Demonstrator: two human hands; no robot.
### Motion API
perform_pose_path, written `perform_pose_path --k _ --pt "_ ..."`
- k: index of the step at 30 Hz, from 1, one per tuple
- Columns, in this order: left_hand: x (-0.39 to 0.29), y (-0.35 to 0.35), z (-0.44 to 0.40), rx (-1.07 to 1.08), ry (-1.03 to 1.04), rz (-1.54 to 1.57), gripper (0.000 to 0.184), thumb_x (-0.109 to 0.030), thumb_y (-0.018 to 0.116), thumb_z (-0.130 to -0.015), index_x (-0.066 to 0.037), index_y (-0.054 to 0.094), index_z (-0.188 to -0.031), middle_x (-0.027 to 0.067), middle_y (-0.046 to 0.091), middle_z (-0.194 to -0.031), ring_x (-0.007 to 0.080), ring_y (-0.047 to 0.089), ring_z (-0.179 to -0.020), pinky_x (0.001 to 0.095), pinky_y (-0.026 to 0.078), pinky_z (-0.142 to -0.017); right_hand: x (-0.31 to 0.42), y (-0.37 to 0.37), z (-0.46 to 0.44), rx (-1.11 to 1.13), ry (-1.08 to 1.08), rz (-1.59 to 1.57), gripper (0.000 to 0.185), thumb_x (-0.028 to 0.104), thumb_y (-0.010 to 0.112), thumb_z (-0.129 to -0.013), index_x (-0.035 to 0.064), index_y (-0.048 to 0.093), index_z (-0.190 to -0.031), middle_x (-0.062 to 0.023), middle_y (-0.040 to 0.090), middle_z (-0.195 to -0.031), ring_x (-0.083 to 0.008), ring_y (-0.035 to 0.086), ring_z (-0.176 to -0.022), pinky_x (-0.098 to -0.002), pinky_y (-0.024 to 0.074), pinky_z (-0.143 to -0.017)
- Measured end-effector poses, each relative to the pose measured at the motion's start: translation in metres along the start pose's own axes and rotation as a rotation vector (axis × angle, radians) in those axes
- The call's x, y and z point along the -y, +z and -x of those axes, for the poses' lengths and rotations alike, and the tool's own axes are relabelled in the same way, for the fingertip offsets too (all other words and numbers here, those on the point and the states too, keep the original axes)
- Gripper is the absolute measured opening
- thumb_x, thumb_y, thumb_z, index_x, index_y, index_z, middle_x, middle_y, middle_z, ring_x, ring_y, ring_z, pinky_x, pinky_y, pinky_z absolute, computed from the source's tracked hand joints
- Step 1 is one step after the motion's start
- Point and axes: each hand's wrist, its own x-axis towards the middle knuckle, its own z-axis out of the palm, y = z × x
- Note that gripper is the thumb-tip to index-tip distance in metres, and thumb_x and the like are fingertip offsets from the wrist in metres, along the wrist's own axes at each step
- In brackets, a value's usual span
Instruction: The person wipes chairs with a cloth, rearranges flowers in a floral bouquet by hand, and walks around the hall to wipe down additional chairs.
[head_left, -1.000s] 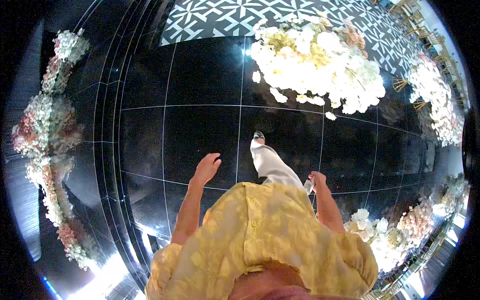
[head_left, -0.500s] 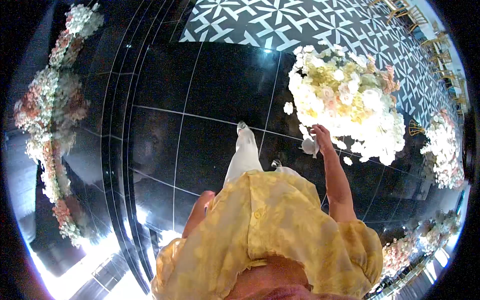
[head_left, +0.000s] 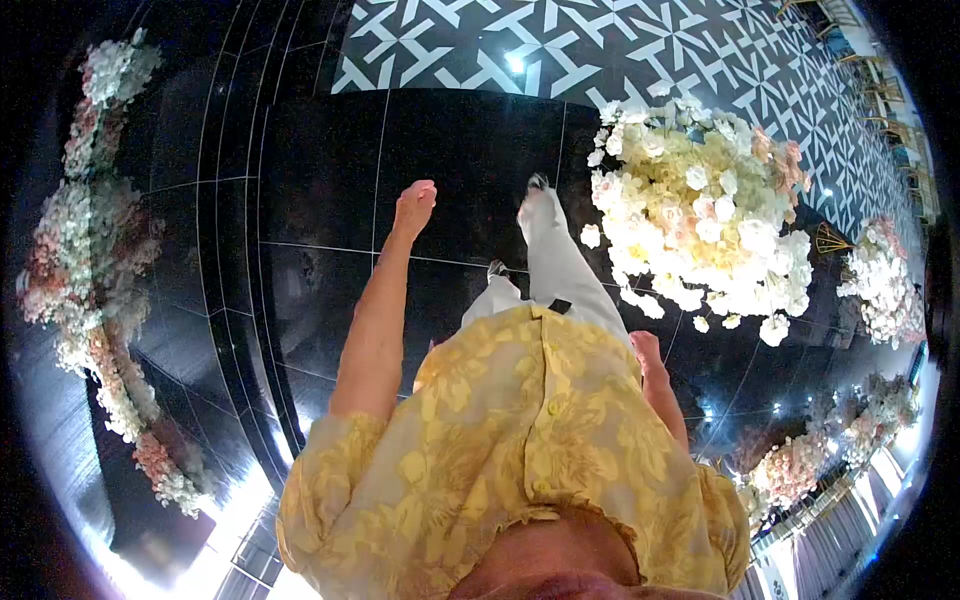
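The right hand [head_left: 648, 350] is hanging beside the white trousers [head_left: 570, 265], behind the large flower arrangement [head_left: 700, 215] and nearer it than the left; its grip and contents are too hidden to tell. The left hand [head_left: 416, 205] is swinging out left of the arrangement, fingers bending inward, nothing showing in them, their closure unclear. The arrangement, showing no clear long axis, is standing ahead-right of the right hand, apart from it. Glossy black tiles [head_left: 470, 150] are running left of it; patterned flooring [head_left: 600, 40] and chairs [head_left: 880, 90] are stretching beyond.
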Motion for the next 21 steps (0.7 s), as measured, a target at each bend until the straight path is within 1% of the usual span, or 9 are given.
perform_pose_path --k 2,5,7,8,10,11,13,15,21 --pt "-0.014 -0.002 -0.031 0.214 0.056 -0.291 0.026 -0.028 0.052 -0.090 -0.003 0.060 -0.091 0.0188 0.064 -0.088 0.0354 0.064 -0.086 0.0426 0.048 -0.074 0.013 -0.006 -0.026 0.069 -0.007 0.128 0.021 0.018 0.058 -0.082 0.0053 0.058 -0.066 -0.0035 0.056 -0.063 -0.0124 0.049 -0.049 -0.0343 0.0443 -0.049" --pt "-0.016 0.006 -0.032 0.195 0.071 -0.431 0.027 -0.028 0.051 -0.091 -0.002 0.060 -0.090 0.0202 0.063 -0.088 0.0383 0.062 -0.089 0.0446 0.049 -0.076 0.027 -0.019 -0.102 0.029 -0.467 0.799 0.023 0.017 0.056 -0.086 0.0027 0.060 -0.069 -0.0070 0.059 -0.066 -0.0155 0.057 -0.056 -0.0366 0.0457 -0.048" --pt "0.012 0.002 -0.031 0.349 -0.048 -0.585 0.027 -0.025 0.049 -0.092 -0.001 0.060 -0.087 0.0216 0.063 -0.089 0.0405 0.061 -0.089 0.0460 0.049 -0.075 0.122 -0.043 -0.139 0.124 0.015 0.391 0.018 0.017 0.057 -0.087 0.0020 0.063 -0.078 -0.0073 0.064 -0.072 -0.0181 0.062 -0.064 -0.0363 0.0512 -0.061" --pt "0.009 -0.004 -0.022 0.411 -0.076 -0.600 0.028 -0.026 0.048 -0.092 -0.001 0.060 -0.085 0.0223 0.063 -0.090 0.0410 0.061 -0.088 0.0463 0.048 -0.075 0.148 -0.049 -0.164 -0.024 0.299 -0.143 0.021 0.022 0.058 -0.088 0.0032 0.066 -0.088 -0.0082 0.067 -0.076 -0.0167 0.063 -0.065 -0.0352 0.0510 -0.062" --pt "0.013 -0.013 -0.020 0.504 -0.070 -0.642 0.027 -0.024 0.049 -0.090 -0.001 0.060 -0.081 0.0229 0.063 -0.088 0.0415 0.061 -0.085 0.0458 0.049 -0.073 0.176 -0.066 -0.245 0.012 0.005 -0.310 0.027 0.028 0.063 -0.090 0.0022 0.064 -0.097 -0.0058 0.065 -0.077 -0.0083 0.051 -0.054 -0.0253 0.0429 -0.050" --pt "0.039 -0.016 -0.019 0.549 -0.050 -0.673 0.025 -0.022 0.052 -0.089 -0.001 0.061 -0.079 0.0229 0.063 -0.087 0.0415 0.061 -0.084 0.0452 0.049 -0.072 0.226 -0.081 -0.267 0.008 0.070 -0.282 0.029 0.028 0.063 -0.091 0.0021 0.063 -0.102 -0.0052 0.064 -0.076 -0.0077 0.050 -0.050 -0.0235 0.0407 -0.046" --pt "0.123 -0.021 -0.017 0.459 -0.182 -0.356 0.021 -0.021 0.055 -0.087 -0.004 0.063 -0.077 0.0180 0.065 -0.079 0.0329 0.064 -0.077 0.0406 0.051 -0.071 0.310 -0.107 -0.310 -0.021 0.018 -0.386 0.031 0.029 0.061 -0.092 0.0010 0.063 -0.105 -0.0062 0.064 -0.079 -0.0082 0.049 -0.049 -0.0238 0.0407 -0.046" --pt "0.085 -0.021 -0.028 0.340 -0.591 0.466 0.021 -0.023 0.057 -0.086 -0.005 0.066 -0.076 0.0088 0.064 -0.073 0.0208 0.062 -0.072 0.0356 0.050 -0.070 0.371 -0.131 -0.360 -0.033 -0.049 -0.381 0.032 0.030 0.059 -0.093 0.0023 0.064 -0.107 -0.0074 0.066 -0.082 -0.0093 0.054 -0.058 -0.0247 0.0436 -0.052" --pt "-0.036 0.003 -0.157 0.360 -0.579 0.418 0.020 -0.026 0.059 -0.083 -0.009 0.065 -0.075 0.0022 0.062 -0.076 0.0134 0.057 -0.072 0.0309 0.047 -0.069 0.481 -0.181 -0.446 -0.097 -0.128 -0.366 0.033 0.033 0.058 -0.092 0.0025 0.066 -0.103 -0.0052 0.067 -0.086 -0.0136 0.060 -0.073 -0.0291 0.0460 -0.066"
